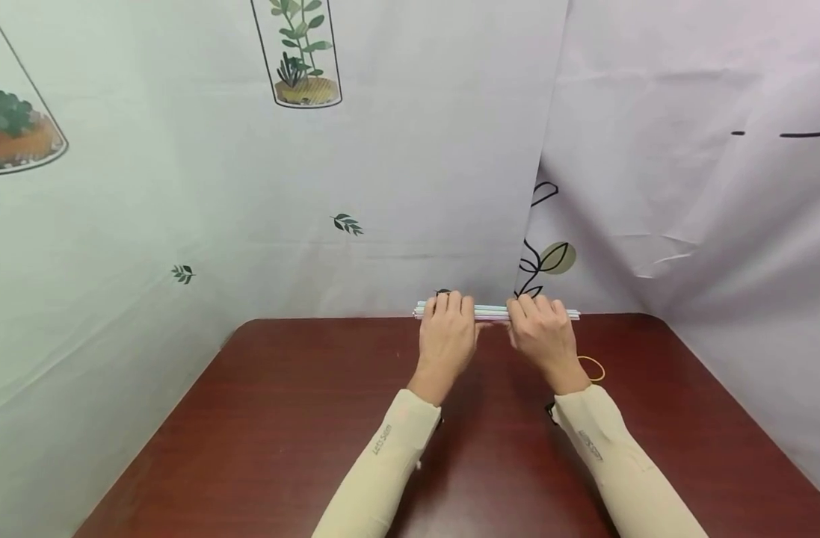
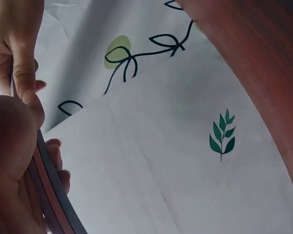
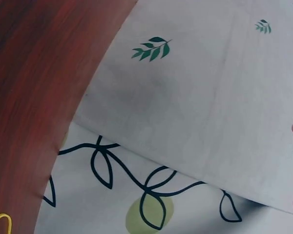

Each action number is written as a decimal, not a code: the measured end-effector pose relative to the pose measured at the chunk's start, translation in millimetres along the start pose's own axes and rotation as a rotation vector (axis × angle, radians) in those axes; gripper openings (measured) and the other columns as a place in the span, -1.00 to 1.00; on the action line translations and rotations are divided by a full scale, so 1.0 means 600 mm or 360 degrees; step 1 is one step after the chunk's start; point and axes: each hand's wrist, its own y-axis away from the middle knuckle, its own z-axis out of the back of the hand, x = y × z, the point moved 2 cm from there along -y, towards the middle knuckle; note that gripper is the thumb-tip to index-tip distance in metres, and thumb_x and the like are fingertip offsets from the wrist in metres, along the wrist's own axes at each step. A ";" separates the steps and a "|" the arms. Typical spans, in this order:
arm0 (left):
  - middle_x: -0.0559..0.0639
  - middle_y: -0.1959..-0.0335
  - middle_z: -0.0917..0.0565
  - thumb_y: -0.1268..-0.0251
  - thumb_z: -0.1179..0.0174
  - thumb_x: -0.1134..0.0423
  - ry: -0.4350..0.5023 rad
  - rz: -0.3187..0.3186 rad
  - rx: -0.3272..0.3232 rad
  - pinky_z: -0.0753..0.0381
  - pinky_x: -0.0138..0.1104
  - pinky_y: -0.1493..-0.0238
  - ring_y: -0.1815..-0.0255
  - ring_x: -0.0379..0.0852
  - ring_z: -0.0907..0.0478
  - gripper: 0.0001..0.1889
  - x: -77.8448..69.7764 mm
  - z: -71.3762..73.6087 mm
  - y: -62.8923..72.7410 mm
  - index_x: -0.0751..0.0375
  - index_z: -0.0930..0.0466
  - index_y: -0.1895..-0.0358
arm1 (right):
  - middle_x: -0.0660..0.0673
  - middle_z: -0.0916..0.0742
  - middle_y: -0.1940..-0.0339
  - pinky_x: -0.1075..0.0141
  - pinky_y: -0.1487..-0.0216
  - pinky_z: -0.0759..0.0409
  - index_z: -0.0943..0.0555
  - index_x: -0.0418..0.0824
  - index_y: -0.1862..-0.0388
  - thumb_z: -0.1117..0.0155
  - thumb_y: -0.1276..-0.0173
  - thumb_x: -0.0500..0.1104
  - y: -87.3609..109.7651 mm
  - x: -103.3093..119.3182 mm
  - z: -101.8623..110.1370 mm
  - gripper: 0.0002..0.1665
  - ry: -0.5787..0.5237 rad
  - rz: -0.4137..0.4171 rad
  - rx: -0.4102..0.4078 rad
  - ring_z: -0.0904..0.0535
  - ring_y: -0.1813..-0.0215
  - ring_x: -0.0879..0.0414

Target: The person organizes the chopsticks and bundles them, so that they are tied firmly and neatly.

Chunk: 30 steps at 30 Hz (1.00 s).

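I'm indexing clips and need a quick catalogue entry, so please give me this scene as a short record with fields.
Held item: bundle of thin, pale sticks
Bundle position: roughly level in the head view, ends showing past both hands
Left hand: grips the bundle's left part
Right hand: grips its right part, a gap between the hands
Nearby: yellow loop, beside the right wrist
Surface: reddish-brown table
Backdrop: pale cloth with printed plants
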 end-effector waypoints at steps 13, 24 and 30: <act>0.02 0.37 -0.55 -0.17 -0.08 0.24 0.0003 -0.0054 -0.0238 -0.53 -0.18 0.07 0.24 0.04 -0.55 -0.93 0.001 -0.018 0.007 0.13 -0.46 0.43 | -0.16 -0.48 0.56 0.02 0.53 -0.33 -0.51 -0.30 0.44 0.01 -0.19 -0.27 0.007 -0.002 -0.008 -0.85 0.0068 0.0027 -0.0134 -0.36 0.55 -0.15; -0.03 0.49 -0.54 -0.04 -0.11 0.27 0.0043 -0.0074 -0.0302 -0.37 -0.23 0.41 0.45 -0.03 -0.50 -0.96 0.013 -0.017 0.001 0.12 -0.47 0.44 | -0.19 -0.61 0.46 -0.05 0.34 -0.40 -0.57 -0.29 0.30 -0.11 -0.34 0.03 -0.005 -0.006 0.002 -0.63 -0.0054 -0.0033 0.0096 -0.52 0.38 -0.18; -0.01 0.41 -0.57 -0.12 -0.21 0.15 0.0063 -0.0067 -0.0135 -0.43 -0.22 0.29 0.34 -0.03 -0.53 -0.83 0.015 -0.016 0.001 0.15 -0.49 0.35 | -0.19 -0.58 0.48 -0.02 0.42 -0.38 -0.57 -0.27 0.33 -0.13 -0.34 0.05 0.000 -0.007 0.000 -0.63 -0.0048 -0.0025 0.0133 -0.44 0.46 -0.18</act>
